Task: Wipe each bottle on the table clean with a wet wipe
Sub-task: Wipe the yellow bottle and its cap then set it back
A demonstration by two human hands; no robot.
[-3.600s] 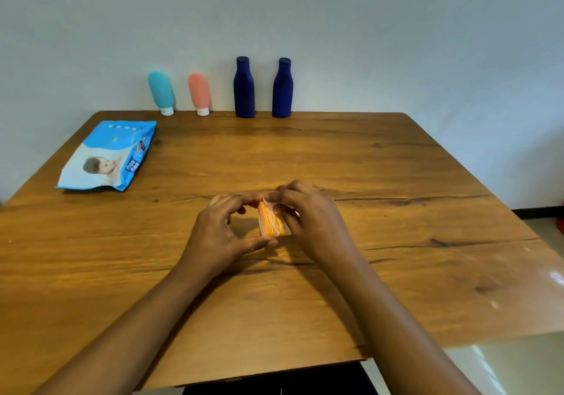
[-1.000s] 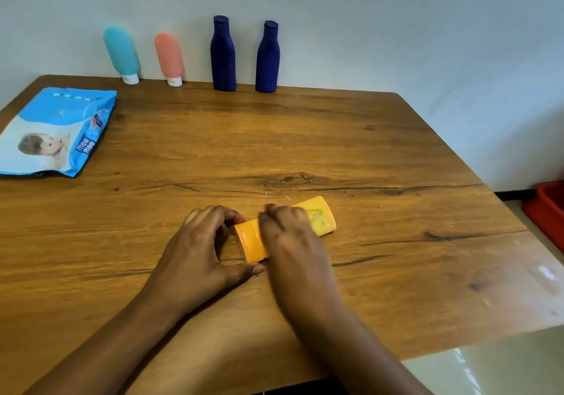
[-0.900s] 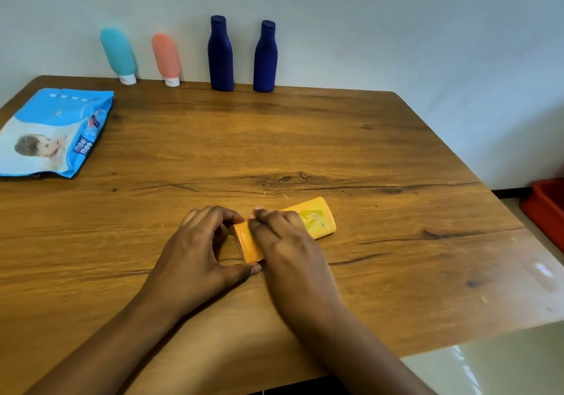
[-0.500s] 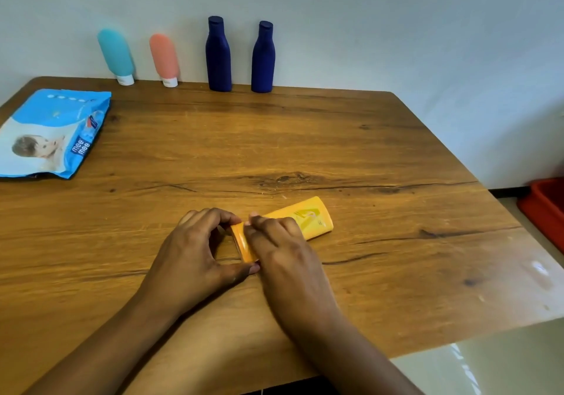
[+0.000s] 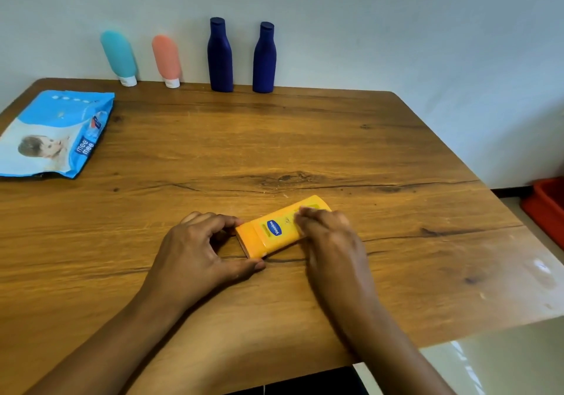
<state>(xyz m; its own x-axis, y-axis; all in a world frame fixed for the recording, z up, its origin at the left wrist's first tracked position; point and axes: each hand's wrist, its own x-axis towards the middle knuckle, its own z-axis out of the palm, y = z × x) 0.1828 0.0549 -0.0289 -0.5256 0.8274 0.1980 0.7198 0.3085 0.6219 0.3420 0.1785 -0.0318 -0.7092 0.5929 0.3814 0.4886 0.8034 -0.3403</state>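
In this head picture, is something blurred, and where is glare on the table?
Head view: the right hand is smeared by motion, while the left hand and yellow bottle look sharp; same view: pale glare lies on the table near its right front corner.

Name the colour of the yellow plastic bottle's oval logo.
Blue oval logo, white lettering, on the yellow plastic bottle; head view.

Pale wall (image 5: 396,13); wooden table (image 5: 305,138); glossy floor (image 5: 503,364); red tub (image 5: 549,202).

Left hand (image 5: 195,254) pinches yellow bottle (image 5: 268,237) end; right hand (image 5: 332,242) presses on it.
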